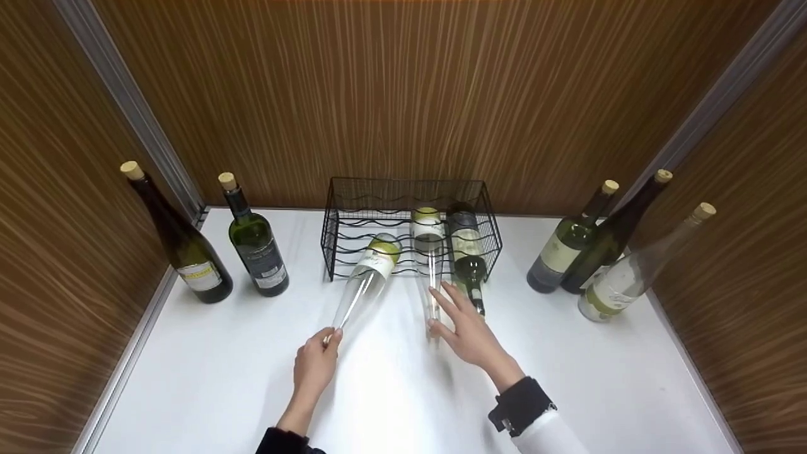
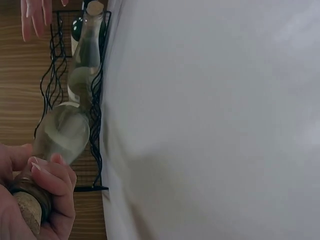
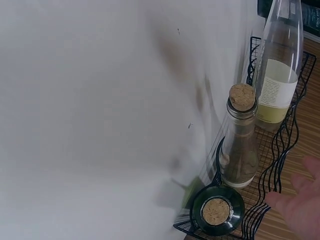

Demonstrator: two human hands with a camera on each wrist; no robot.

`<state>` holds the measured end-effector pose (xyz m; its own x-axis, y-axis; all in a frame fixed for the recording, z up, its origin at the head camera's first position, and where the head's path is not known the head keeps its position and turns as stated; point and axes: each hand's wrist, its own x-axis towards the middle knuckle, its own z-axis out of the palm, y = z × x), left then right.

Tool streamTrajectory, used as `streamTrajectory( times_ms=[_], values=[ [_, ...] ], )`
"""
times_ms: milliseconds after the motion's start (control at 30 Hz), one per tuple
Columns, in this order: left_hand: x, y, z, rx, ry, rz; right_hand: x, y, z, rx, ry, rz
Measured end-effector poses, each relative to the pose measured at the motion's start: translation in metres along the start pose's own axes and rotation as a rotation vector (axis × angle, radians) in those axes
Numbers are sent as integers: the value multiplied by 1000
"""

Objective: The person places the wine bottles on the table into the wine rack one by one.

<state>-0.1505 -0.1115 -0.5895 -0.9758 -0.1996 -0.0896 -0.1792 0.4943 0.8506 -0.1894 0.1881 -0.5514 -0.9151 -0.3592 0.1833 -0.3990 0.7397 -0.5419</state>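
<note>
My left hand [image 1: 315, 362] grips the neck of a clear glass wine bottle [image 1: 367, 284], just below its cork [image 2: 28, 212]. This bottle slants away from me, its yellow-and-white labelled base over the left part of a black wire wine rack [image 1: 406, 180]. In the rack's middle lies a second clear bottle [image 1: 428, 230], its corked neck pointing toward me. A dark green bottle [image 1: 466, 243] lies to the right of it. My right hand [image 1: 470, 331], fingers extended and spread, is beside the middle bottle's neck and overlaps the green bottle's neck in the head view.
Two dark corked bottles, one with a yellow-and-white label [image 1: 202, 277] and one with a dark label [image 1: 268, 265], stand left. At right stand a green bottle [image 1: 561, 255], a dark bottle [image 1: 621, 221] and a clear bottle [image 1: 621, 287]. Wood-grain panels [image 1: 403, 94] enclose the white table [image 1: 208, 391].
</note>
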Motion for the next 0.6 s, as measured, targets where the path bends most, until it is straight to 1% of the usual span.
streamTrajectory(
  times_ms=[200, 433, 600],
  values=[
    [-1, 10, 13, -50, -22, 5, -1, 0, 2, 2, 8, -14],
    [0, 18, 24, -101, -37, 10, -1, -1, 2, 8, -23, 27],
    [2, 23, 31, -153, -60, 3, 0, 0, 4, 7, -11, 11]
  ],
)
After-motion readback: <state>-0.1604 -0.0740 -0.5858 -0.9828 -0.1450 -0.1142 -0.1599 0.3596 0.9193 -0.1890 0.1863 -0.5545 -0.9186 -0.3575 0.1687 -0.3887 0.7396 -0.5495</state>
